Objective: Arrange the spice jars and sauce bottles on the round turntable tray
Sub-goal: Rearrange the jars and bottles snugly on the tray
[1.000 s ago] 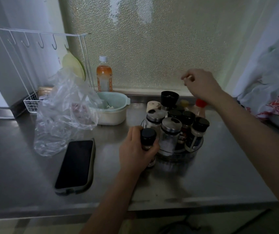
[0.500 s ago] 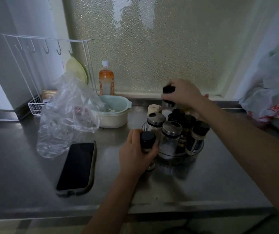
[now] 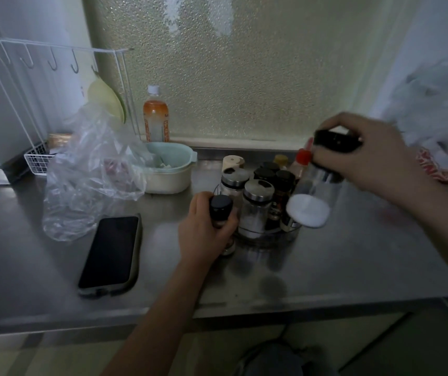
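Note:
The clear round turntable tray (image 3: 285, 236) stands on the steel counter, crowded with several spice jars: two with silver lids (image 3: 257, 208) in front, dark-capped ones (image 3: 284, 185) behind. My left hand (image 3: 203, 226) is closed around a small black-capped jar (image 3: 220, 210) at the tray's front left edge. My right hand (image 3: 374, 156) grips the black lid of a tall clear jar with white powder (image 3: 312, 202), lifted and tilted above the tray's right side. A red-capped sauce bottle (image 3: 300, 162) and a yellow-lidded jar (image 3: 280, 160) stand behind the tray.
A dark phone (image 3: 108, 252) lies front left. A crumpled plastic bag (image 3: 87, 172), a lidded cream container (image 3: 168, 169), an orange drink bottle (image 3: 155, 118) and a white wire rack (image 3: 38, 158) fill the back left. White bags (image 3: 434, 109) sit at right.
My right hand came down from beside the window onto the black-lidded jar behind the tray, then lifted it up and to the right, tilted. My left hand stayed on its small jar.

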`<state>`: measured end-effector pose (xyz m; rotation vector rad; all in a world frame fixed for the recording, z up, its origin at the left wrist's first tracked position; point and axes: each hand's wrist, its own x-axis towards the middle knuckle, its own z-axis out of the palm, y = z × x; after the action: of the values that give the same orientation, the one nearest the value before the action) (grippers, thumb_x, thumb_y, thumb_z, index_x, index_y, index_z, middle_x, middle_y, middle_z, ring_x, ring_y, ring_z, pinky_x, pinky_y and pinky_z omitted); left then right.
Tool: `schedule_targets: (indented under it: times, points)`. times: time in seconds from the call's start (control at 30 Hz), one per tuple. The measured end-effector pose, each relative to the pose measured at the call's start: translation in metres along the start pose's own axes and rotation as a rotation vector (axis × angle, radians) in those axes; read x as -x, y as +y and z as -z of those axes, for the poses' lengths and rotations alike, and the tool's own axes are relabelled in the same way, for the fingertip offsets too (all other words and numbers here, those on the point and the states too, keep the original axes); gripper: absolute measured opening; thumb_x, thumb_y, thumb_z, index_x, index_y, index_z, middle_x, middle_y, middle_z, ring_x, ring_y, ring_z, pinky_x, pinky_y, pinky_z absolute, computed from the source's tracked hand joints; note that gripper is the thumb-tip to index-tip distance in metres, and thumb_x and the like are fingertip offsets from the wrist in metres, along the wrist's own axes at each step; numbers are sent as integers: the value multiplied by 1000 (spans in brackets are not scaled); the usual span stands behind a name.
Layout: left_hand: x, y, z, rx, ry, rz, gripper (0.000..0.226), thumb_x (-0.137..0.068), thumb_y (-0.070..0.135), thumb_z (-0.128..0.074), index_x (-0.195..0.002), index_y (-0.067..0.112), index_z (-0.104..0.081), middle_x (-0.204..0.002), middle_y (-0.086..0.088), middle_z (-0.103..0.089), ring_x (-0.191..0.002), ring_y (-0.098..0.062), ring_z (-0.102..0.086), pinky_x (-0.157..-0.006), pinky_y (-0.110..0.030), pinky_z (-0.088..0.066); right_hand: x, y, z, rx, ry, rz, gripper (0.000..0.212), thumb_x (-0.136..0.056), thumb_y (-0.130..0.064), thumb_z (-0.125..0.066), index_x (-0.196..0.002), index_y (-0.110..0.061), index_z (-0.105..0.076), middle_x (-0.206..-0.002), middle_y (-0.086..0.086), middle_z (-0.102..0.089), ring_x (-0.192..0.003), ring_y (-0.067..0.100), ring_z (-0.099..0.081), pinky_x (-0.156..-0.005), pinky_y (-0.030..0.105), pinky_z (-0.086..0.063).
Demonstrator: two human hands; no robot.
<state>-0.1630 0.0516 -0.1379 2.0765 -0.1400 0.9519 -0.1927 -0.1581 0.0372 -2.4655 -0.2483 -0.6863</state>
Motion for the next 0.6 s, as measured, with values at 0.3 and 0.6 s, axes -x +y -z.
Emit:
schedule_targets:
  times: [0.3, 0.6]
  points:
    - [-1, -1, 0, -9, 2, 49, 46, -73, 52, -50, -95, 11, -52, -92, -3, -59, -73, -22, -59, -55, -25, -36, 10, 18, -57, 82, -110, 73, 35, -71, -34, -72, -104, -29, -59, -94, 1, -50, -90, 17, -53, -71, 28, -40]
    - [-1, -2, 0, -1, -24, 21, 42, -75, 49, -53, -95, 13, -51, -90, 1, -56, -66, -10, -51, -54, -23, -34, -6, 21, -80, 206, -272, 124, 45, -74, -50, -67, -112, -28, -58, -97, -3, -58, -93, 16, -57, -79, 35, -49]
